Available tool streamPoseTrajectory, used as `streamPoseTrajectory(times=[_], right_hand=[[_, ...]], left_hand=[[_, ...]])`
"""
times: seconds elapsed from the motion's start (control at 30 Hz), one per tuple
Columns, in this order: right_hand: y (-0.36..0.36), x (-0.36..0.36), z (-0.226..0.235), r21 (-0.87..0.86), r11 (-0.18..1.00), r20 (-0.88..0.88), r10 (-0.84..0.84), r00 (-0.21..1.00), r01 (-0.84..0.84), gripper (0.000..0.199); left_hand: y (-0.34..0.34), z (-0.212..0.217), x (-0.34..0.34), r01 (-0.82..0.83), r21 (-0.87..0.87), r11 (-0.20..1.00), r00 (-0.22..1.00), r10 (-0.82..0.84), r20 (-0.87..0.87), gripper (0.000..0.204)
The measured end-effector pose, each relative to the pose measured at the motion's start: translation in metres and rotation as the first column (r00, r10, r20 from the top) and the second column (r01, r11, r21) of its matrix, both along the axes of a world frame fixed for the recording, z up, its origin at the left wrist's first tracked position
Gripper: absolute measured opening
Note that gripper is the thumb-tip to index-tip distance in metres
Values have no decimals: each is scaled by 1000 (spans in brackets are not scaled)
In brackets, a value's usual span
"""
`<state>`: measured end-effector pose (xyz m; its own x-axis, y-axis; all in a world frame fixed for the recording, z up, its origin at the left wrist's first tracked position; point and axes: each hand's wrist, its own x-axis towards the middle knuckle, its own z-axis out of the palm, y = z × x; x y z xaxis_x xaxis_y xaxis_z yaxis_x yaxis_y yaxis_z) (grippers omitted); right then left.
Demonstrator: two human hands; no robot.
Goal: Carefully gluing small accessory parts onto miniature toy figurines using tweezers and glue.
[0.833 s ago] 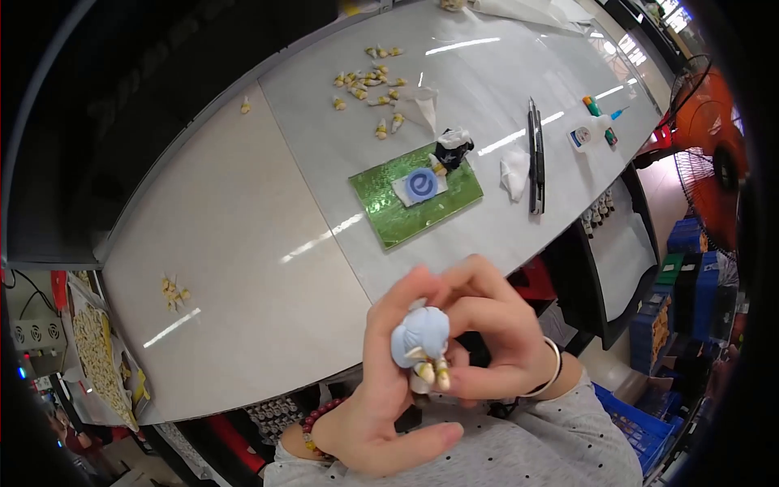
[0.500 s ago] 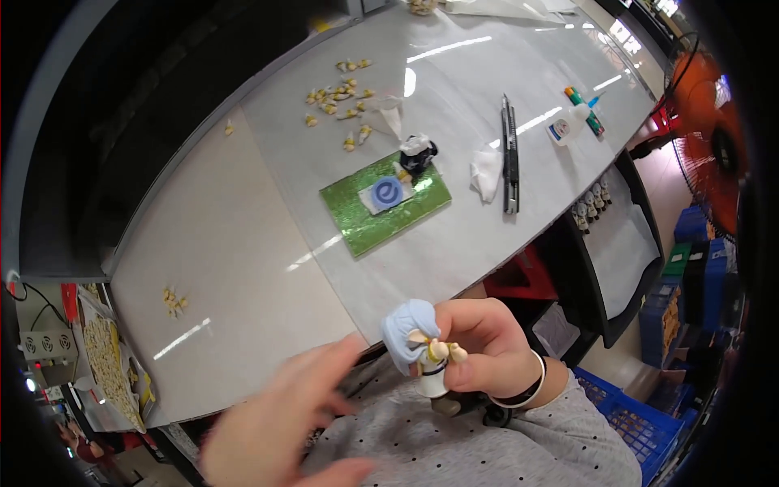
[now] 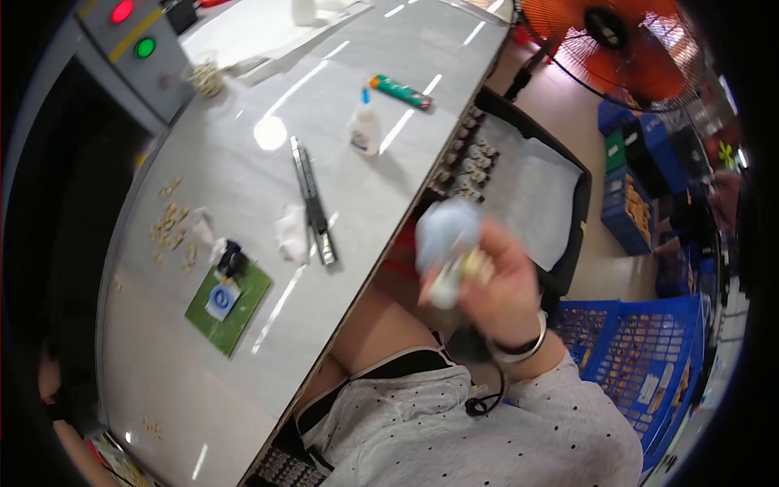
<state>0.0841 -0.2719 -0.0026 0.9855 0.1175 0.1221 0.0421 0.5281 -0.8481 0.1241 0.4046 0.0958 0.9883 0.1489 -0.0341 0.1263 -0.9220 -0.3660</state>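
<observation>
the fingers [image 3: 479, 268] of the right hand [image 3: 499, 284] are curled shut around a small pale blue rounded object [image 3: 446, 231] with a pale yellowish part [image 3: 464, 266] tucked against the knuckles; all of it is blurred, so the exact hold is hard to read. a bracelet [image 3: 519, 347] circles the wrist just below the fingers, and a dotted grey sleeve [image 3: 519, 430] runs further down. the left hand is not in view. the held object sits off the table, just right of its near edge. up and to the right of the fingers lies a dark tray [image 3: 535, 187] with a white sheet and a row of small pieces along its left side. to the left of the fingers, on the grey table [image 3: 162, 349], lie a long dark tool [image 3: 312, 203] beside a crumpled white tissue [image 3: 290, 231], and further left a green mat [image 3: 231, 304]. beyond that are scattered small tan pieces [image 3: 170, 223]. well above the fingers stand a small white bottle [image 3: 365, 130] and a green tube [image 3: 400, 91]. an orange fan [image 3: 625, 40] is at the far upper right, blue crates [image 3: 641, 357] to the lower right.
</observation>
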Motion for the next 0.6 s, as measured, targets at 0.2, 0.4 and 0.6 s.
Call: streamPoseTrajectory(times=[0.2, 0.4, 0.6], right_hand=[[-185, 88, -24, -846, 248, 384, -330, 862, 472, 16], [-250, 148, -112, -921, -343, 292, -291, 911, 186, 19], [-254, 157, -136, -939, -308, 258, -340, 905, 152, 21]], left_hand=[[-15, -19, 68, 113, -77, 991, 993, -116, -33, 28], [-34, -25, 87, 115, -109, 987, 989, -124, -79, 31], [-59, -23, 108, 106, -118, 987, 983, -122, -140, 34]])
